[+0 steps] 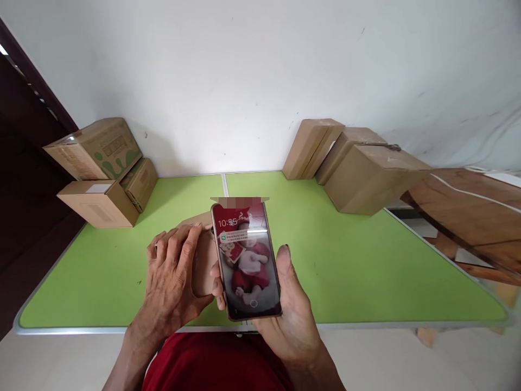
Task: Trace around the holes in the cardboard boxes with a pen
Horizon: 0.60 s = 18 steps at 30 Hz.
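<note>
My right hand [295,309] holds a smartphone [250,271] upright-tilted, its fingers wrapped behind the left edge and the thumb along the right. The lit screen shows 10:55, a notification and a picture of a baby in red and white. Just left of it, my left hand [173,274] lies over a small brown cardboard box [203,266], fingers on its top and thumb at the near edge. Much of that box is hidden behind the phone and the hand.
Both sit over a green table [350,271] with a metal rim. Cardboard boxes [97,203] are stacked at the back left, and more boxes [358,179] lean at the back right. A white wall [244,81] rises behind. Wooden furniture [468,212] stands beyond the right edge.
</note>
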Each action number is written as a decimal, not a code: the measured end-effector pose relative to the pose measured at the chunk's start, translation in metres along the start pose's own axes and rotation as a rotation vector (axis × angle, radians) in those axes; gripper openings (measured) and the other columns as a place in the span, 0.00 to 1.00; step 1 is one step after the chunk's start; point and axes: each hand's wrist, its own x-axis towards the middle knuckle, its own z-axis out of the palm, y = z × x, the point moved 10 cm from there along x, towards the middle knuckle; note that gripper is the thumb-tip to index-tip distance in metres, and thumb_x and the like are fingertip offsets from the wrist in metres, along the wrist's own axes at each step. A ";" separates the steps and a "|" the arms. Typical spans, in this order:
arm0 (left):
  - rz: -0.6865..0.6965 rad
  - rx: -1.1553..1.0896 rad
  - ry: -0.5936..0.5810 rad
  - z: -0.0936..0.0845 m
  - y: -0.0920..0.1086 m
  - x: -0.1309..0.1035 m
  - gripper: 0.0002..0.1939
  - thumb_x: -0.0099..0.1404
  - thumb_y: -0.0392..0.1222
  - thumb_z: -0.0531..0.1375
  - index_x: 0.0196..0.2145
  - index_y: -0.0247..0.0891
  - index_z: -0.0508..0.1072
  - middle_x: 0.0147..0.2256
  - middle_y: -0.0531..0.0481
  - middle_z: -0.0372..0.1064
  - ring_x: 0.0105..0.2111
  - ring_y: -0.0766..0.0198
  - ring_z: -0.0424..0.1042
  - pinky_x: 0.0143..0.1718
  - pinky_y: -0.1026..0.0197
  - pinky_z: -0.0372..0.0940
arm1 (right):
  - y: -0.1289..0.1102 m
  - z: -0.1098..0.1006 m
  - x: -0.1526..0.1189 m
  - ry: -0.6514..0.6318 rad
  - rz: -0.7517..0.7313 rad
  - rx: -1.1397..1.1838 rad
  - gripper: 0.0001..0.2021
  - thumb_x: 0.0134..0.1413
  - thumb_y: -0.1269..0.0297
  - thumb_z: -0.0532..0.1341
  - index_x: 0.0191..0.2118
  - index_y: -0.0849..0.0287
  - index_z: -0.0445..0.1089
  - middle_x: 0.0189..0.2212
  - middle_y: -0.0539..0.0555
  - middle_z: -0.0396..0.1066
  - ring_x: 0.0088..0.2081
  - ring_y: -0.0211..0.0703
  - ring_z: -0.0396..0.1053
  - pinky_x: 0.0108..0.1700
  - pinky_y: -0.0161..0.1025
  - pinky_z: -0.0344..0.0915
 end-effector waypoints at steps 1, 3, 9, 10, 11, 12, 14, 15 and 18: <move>0.006 0.000 0.002 0.000 0.001 0.000 0.51 0.61 0.49 0.66 0.75 0.34 0.52 0.61 0.29 0.67 0.57 0.34 0.67 0.60 0.35 0.60 | 0.000 -0.001 0.000 0.006 0.002 0.000 0.33 0.60 0.27 0.66 0.46 0.57 0.84 0.38 0.61 0.85 0.44 0.59 0.83 0.49 0.52 0.79; 0.012 0.000 0.001 0.001 0.001 0.001 0.51 0.60 0.47 0.65 0.76 0.34 0.51 0.61 0.29 0.67 0.58 0.34 0.66 0.61 0.36 0.60 | 0.001 -0.003 0.000 0.022 0.003 -0.012 0.32 0.60 0.28 0.67 0.46 0.56 0.84 0.38 0.61 0.85 0.45 0.59 0.83 0.49 0.53 0.79; 0.042 -0.001 0.013 0.002 0.004 -0.001 0.50 0.59 0.43 0.63 0.76 0.32 0.50 0.62 0.28 0.66 0.59 0.34 0.66 0.63 0.36 0.58 | 0.005 0.002 -0.001 0.021 0.023 -0.070 0.34 0.62 0.27 0.64 0.50 0.56 0.82 0.40 0.62 0.85 0.47 0.61 0.83 0.50 0.54 0.80; 0.044 0.000 0.016 0.002 0.005 -0.001 0.51 0.59 0.43 0.63 0.76 0.32 0.51 0.62 0.28 0.66 0.59 0.34 0.65 0.63 0.36 0.58 | 0.005 0.002 -0.002 0.016 0.026 -0.076 0.35 0.61 0.27 0.64 0.51 0.56 0.82 0.41 0.63 0.85 0.48 0.61 0.83 0.50 0.54 0.80; 0.043 0.000 0.015 0.001 0.005 -0.001 0.51 0.59 0.44 0.64 0.76 0.32 0.51 0.62 0.28 0.66 0.59 0.34 0.65 0.63 0.36 0.58 | 0.005 0.001 -0.003 0.018 0.026 -0.082 0.36 0.60 0.26 0.64 0.51 0.56 0.82 0.41 0.63 0.85 0.48 0.61 0.83 0.50 0.54 0.80; 0.034 0.002 0.009 0.002 0.004 -0.001 0.51 0.59 0.44 0.65 0.76 0.32 0.51 0.62 0.28 0.67 0.59 0.34 0.65 0.63 0.36 0.58 | 0.004 -0.003 -0.005 0.031 0.024 -0.088 0.36 0.60 0.25 0.64 0.52 0.56 0.82 0.41 0.63 0.85 0.48 0.62 0.83 0.50 0.54 0.80; 0.005 0.005 -0.009 0.002 0.002 -0.002 0.52 0.58 0.46 0.68 0.75 0.33 0.52 0.62 0.29 0.67 0.60 0.34 0.66 0.64 0.36 0.58 | 0.000 -0.016 -0.010 0.093 0.010 -0.104 0.36 0.61 0.26 0.63 0.51 0.57 0.82 0.41 0.63 0.85 0.47 0.61 0.83 0.49 0.54 0.80; -0.006 0.002 -0.018 0.002 0.001 -0.002 0.53 0.58 0.46 0.69 0.75 0.34 0.53 0.63 0.29 0.67 0.60 0.33 0.66 0.64 0.35 0.58 | -0.004 -0.025 -0.014 0.136 -0.002 -0.113 0.36 0.62 0.26 0.63 0.51 0.57 0.82 0.41 0.62 0.85 0.46 0.61 0.83 0.48 0.53 0.81; -0.023 -0.013 -0.036 0.003 -0.002 -0.003 0.56 0.55 0.44 0.71 0.76 0.35 0.52 0.63 0.29 0.66 0.61 0.33 0.66 0.65 0.35 0.58 | -0.021 -0.056 -0.027 0.261 -0.057 -0.158 0.34 0.64 0.28 0.63 0.54 0.56 0.82 0.43 0.61 0.86 0.43 0.57 0.85 0.42 0.48 0.81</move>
